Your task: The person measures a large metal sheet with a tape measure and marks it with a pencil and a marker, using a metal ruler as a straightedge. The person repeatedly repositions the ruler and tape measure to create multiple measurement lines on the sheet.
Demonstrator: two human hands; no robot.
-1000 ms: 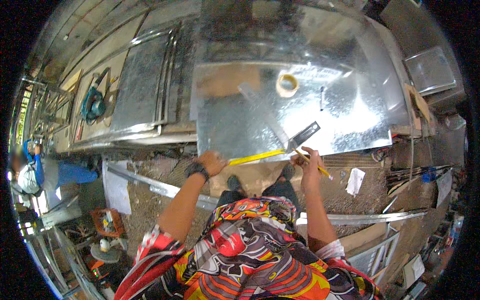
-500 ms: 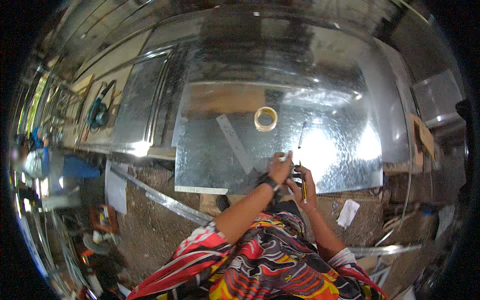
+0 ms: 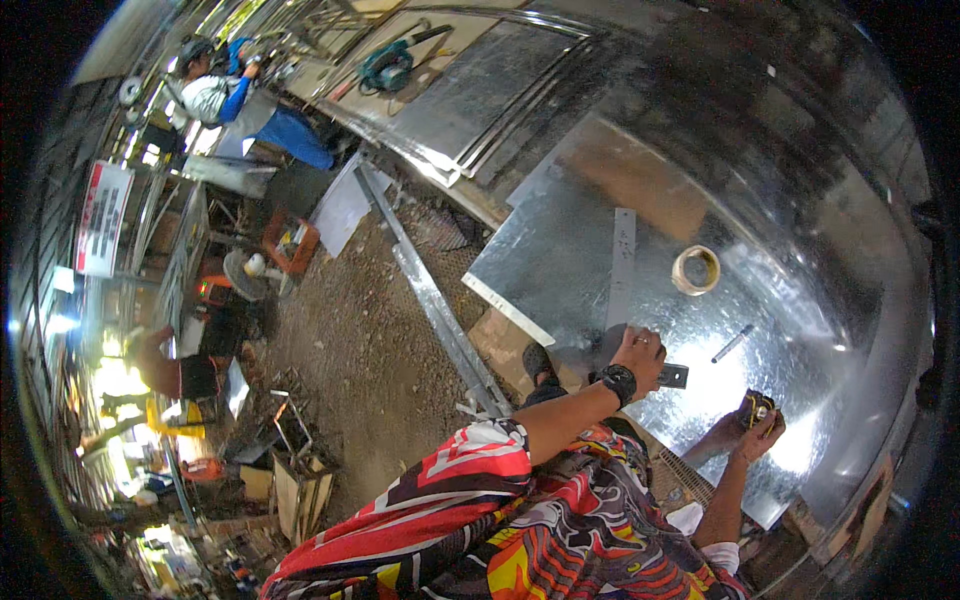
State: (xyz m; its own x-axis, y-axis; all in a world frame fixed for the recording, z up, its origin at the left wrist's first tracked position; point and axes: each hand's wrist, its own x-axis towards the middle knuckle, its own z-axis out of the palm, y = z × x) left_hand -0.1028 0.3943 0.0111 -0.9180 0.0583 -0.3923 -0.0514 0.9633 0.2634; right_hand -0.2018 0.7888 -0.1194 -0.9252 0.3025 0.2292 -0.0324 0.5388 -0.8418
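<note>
The sheet of shiny metal (image 3: 560, 260) lies across the worktop (image 3: 484, 210), and on it stands the roll of tape (image 3: 695, 270), a cream ring that serves here as the landmark. To the left of the roll lies the square, its grey blade (image 3: 622, 262) pointing away from the person and its black stock (image 3: 676, 376) on the person's side of the roll. The left hand (image 3: 638, 355), with a dark watch (image 3: 618, 381) at the wrist, is over that stock, also on the near side of the roll. Its fingers are bent and close together, with one end of the stock showing just beyond them to the right; whether they clamp it or only rest on it, I cannot tell.

The right hand (image 3: 763, 432) is nearer the person than the roll and to its right. Its fingers are closed around a small dark-and-yellow tape measure (image 3: 757, 410), which sits at the fingertips above the sheet. Between the roll and the right hand, a dark marker (image 3: 733, 343) lies on the metal, apart from both hands.

Far to the left of the roll are a long metal channel (image 3: 430, 290) over the gravel floor (image 3: 350, 340) and an orange crate (image 3: 290, 240); beyond the roll, leftward, is a teal power tool (image 3: 387, 68).
</note>
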